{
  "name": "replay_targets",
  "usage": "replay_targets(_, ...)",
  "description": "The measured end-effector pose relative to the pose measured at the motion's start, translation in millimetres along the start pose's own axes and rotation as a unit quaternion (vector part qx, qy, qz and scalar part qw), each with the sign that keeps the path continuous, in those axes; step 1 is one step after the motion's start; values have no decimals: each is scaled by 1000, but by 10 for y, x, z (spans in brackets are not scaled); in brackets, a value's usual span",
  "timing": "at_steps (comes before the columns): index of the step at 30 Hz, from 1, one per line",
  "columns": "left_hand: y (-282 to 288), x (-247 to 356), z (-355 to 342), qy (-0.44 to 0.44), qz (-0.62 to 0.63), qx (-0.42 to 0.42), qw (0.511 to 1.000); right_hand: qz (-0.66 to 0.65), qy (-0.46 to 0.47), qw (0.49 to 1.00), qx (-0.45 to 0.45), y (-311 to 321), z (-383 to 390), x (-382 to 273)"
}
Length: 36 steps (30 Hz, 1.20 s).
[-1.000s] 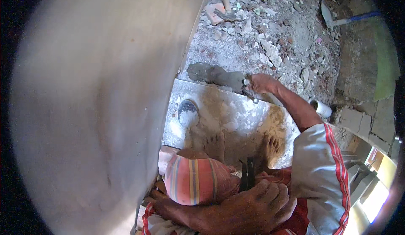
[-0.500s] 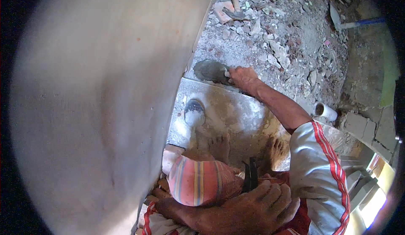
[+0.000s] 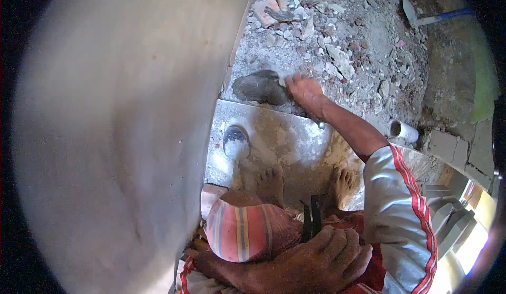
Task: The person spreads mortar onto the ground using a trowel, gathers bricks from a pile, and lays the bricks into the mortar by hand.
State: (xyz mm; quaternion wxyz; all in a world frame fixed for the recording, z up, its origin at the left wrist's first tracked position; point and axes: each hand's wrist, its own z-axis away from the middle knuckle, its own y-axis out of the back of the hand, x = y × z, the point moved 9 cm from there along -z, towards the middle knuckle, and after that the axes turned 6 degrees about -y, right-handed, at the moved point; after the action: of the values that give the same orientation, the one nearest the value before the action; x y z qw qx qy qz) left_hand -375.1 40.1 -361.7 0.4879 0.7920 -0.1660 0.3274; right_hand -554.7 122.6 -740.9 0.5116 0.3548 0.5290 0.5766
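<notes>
My right hand (image 3: 305,91) reaches over the far edge of a pale, dusty slab (image 3: 284,136), beside a patch of wet-looking grey mortar (image 3: 258,87). Its fingers are curled and a little blurred. Something small and pale shows at the fingertips, and a metallic glint shows under the wrist; the thing in the grip is mostly hidden. Across my lap lies my left hand (image 3: 324,257), empty, its fingers loosely stretched toward the right. Close by are the striped pink cloth (image 3: 245,230) over my knee and a black strap (image 3: 312,220).
A tall smooth panel (image 3: 121,109) fills the left side. Broken rubble (image 3: 348,51) covers the far floor, with a hammer (image 3: 282,6) and a blue-handled shovel (image 3: 414,14). A white pipe piece (image 3: 404,130) lies at right. On the slab rests a dark rounded object (image 3: 235,140).
My right hand has shifted slightly away and to the right along the mortar patch, whose right side looks altered. My left hand stays on my lap. The whole view has shifted slightly.
</notes>
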Motion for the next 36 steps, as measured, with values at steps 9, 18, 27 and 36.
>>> replay_targets(9, -75, -10, 48, 12, -16, 28, 999, 35, 10, 997, -64, -5, 539, 416)
replay_targets(18, -153, 102, 11, 7, -24, 35, 999, 21, 15, 997, -76, 21, 915, 491)
replay_targets(27, -238, 184, -21, -47, 1, -69, 997, -43, -121, 987, -98, 1151, 1377, 1276)
replay_targets(36, -318, 221, -111, -50, -32, -163, 985, -224, -356, 906, 51, 2559, 3861, 1686)
